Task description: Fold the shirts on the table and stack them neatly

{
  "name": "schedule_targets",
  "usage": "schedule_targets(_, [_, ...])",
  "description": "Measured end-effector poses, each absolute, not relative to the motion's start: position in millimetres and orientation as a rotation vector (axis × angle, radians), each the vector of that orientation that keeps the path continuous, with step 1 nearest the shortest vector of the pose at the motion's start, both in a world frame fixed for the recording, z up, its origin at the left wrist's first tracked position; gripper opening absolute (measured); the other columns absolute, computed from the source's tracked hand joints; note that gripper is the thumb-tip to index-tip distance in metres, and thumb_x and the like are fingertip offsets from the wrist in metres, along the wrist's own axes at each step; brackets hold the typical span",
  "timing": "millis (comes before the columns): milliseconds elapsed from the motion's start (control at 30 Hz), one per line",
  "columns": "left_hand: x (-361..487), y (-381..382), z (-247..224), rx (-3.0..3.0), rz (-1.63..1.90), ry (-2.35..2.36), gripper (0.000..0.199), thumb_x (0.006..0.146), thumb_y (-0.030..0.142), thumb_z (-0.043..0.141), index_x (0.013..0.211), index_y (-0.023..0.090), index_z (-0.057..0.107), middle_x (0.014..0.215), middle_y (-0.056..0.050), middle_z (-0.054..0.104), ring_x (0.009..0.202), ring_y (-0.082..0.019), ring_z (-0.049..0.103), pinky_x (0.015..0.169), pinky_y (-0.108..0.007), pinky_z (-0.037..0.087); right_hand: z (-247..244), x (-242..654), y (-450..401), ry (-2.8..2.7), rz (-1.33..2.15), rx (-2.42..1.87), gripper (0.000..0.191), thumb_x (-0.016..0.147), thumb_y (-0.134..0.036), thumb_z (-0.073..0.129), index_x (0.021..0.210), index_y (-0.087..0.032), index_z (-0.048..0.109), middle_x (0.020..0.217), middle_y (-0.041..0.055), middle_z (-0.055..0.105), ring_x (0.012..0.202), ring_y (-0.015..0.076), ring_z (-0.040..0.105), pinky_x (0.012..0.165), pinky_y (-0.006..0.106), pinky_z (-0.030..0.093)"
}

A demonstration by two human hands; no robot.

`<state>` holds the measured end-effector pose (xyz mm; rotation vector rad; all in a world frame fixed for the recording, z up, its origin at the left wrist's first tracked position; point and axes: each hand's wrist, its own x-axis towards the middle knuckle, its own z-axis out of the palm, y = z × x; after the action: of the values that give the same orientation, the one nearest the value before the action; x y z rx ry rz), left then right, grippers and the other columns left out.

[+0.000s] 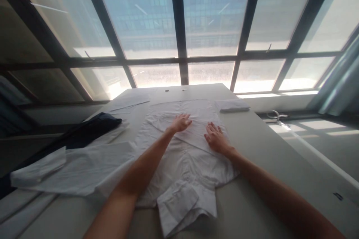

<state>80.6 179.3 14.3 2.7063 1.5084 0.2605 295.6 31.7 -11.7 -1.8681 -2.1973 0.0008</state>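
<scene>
A white shirt (185,157) lies spread on the light table (258,157), its surface wrinkled. One sleeve stretches out to the left, and a cuff end (179,203) lies at the near edge of the shirt. My left hand (181,122) rests on the upper middle of the cloth with its fingers spread. To the right of it, my right hand (216,138) is flat near the shirt's right side, fingers apart. Neither hand holds anything; both touch the fabric.
A folded white cloth (232,105) sits at the back right of the table. Dark clothing (98,125) lies at the left edge, with white sheets (129,101) behind it. A coiled white cable (277,115) is beyond the right edge. Large windows stand behind.
</scene>
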Motion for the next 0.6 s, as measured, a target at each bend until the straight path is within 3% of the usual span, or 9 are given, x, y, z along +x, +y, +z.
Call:
schedule_targets(200, [129.7, 135.4, -13.7, 2.843, 0.111, 1.071, 0.056, 0.106, 0.044, 0.031, 0.159, 0.026, 0.029, 0.168, -0.008, 0.022, 0.155, -0.029, 0.013, 0.121, -0.060, 0.016, -21.8, 300.1, 32.0, -2.228, 0.125, -1.944, 0.065, 0.104, -0.041, 0.028, 0.157, -0.003, 0.031, 0.164, 0.0180, 0.027, 0.154, 0.0267, 0.019, 0.124, 0.047, 0.015])
schedule_targets(600, [127.3, 128.1, -12.0, 2.865, 0.167, 1.093, 0.056, 0.106, 0.047, 0.029, 0.158, 0.026, 0.034, 0.167, -0.007, 0.026, 0.154, -0.028, 0.021, 0.121, -0.056, 0.021, -22.3, 316.0, 36.8, -1.990, 0.057, -2.159, 0.069, 0.102, -0.045, 0.031, 0.157, -0.004, 0.031, 0.164, 0.0201, 0.028, 0.153, 0.0273, 0.022, 0.123, 0.048, 0.011])
